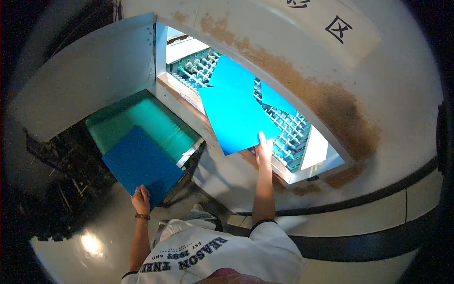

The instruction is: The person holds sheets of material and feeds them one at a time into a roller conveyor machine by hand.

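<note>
My right hand (263,150) pinches the near corner of a bright blue sheet (239,118), thumb on top. That sheet spans the sill of a lit opening and overlaps another blue sheet (231,75) lying on rollers inside. A third blue sheet (278,98) shows farther right, partly hidden by the opening's upper edge. At lower left, my left hand (141,199) is closed on the near edge of a darker blue sheet (143,163). The far part of this sheet rests over a green conveyor belt (146,120).
Rows of white rollers (288,125) fill the opening. A pale machine housing (307,199) with brown stains surrounds it, and a grey side panel (90,71) rises beyond the belt. Dark, unclear clutter (61,161) lies left of the belt.
</note>
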Demonstrator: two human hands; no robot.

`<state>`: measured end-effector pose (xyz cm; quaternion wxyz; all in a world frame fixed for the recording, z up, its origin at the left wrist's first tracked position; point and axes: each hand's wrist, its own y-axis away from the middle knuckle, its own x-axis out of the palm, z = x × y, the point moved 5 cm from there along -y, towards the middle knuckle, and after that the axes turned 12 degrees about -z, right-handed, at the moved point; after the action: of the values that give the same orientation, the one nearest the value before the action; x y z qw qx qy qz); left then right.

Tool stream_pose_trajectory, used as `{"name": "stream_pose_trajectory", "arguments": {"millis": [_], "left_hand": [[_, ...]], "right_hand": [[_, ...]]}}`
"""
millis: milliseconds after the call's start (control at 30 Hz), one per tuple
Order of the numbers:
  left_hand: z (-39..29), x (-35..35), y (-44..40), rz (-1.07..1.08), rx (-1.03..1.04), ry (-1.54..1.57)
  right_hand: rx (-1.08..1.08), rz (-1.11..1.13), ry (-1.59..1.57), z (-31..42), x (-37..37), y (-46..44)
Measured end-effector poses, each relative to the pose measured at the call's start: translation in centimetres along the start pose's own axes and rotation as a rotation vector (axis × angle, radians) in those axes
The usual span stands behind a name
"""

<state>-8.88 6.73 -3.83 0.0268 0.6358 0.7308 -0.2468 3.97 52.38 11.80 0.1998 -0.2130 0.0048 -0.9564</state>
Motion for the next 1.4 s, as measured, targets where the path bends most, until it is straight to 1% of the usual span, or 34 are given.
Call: {"name": "stream_pose_trajectory", "arguments": {"millis": [200,267,333,400,467,500,600,733,800,900,967,1000,1067,1167,1200,1233,1300,1333,1367,1400], "left_hand": [[-0.6,-0.2,-0.1,-0.016,0.042,-0.031],[-0.5,-0.1,-0.2,-0.014,0.026,-0.045],[-0.4,0.0,-0.2,-0.013,0.012,-0.06],[-0.6,0.0,-0.4,0.005,0.053,-0.082],[-0.9,0.0,-0.5,0.014,0.033,-0.084],[-0.9,-0.1,-0.5,0.024,0.007,-0.087],[-0.5,-0.1,-0.2,0.019,0.018,-0.081],[-0.6,-0.4,-0.1,0.005,0.016,-0.086],[-1.1,-0.4,-0.2,0.018,0.057,-0.092],[-0.1,-0.1,-0.3,0.048,0.029,-0.14],[-0.5,-0.1,-0.3,0.057,0.029,-0.137],[-0.8,-0.2,-0.3,0.067,0.047,-0.132],[-0.4,-0.1,-0.2,0.042,0.038,-0.106],[-0.7,-0.4,-0.3,0.023,0.013,-0.081],[-0.7,-0.4,-0.3,0.035,-0.012,-0.083],[-0.5,-0.3,-0.3,0.035,-0.014,-0.078],[0.0,-0.1,-0.2,0.02,0.039,-0.106],[0.0,0.1,-0.1,0.024,0.039,-0.101],[0.1,0.1,0.0,0.007,0.022,-0.067],[0.2,0.1,0.0,-0.007,0.005,-0.034]], "right_hand": [[-0.004,-0.005,0.002,-0.2,-0.2,-0.2],[0.047,0.03,0.013,-0.6,-0.5,-0.5],[0.045,0.019,0.029,-0.5,-0.4,-0.2],[0.038,0.009,0.039,-0.8,-0.6,-0.4],[-0.069,-0.004,0.182,-1.5,-1.4,-1.1],[-0.07,-0.004,0.182,-1.5,-1.4,-1.1],[-0.053,-0.018,0.214,-1.6,-1.6,-1.1],[-0.057,-0.017,0.187,-0.9,-1.0,-0.6],[-0.049,-0.016,0.182,-1.1,-1.0,-0.8],[-0.039,-0.051,0.143,-1.9,-1.9,-1.5],[-0.043,-0.069,0.021,-1.7,-2.0,-1.6],[-0.037,-0.065,0.032,-1.4,-1.8,-1.1],[-0.097,-0.191,-0.069,-0.1,-1.8,-0.6],[-0.087,-0.193,-0.048,2.0,-2.7,-0.1],[-0.133,-0.259,-0.086,2.5,-3.1,-0.1],[-0.137,-0.258,-0.083,3.1,-3.4,-0.1],[-0.108,-0.32,0.081,4.5,-4.7,0.2],[-0.159,-0.261,0.19,4.6,-5.9,-0.2],[-0.162,-0.267,0.192,4.1,-7.0,-1.0],[-0.359,-0.357,0.404,4.8,-7.5,-0.9]]}}
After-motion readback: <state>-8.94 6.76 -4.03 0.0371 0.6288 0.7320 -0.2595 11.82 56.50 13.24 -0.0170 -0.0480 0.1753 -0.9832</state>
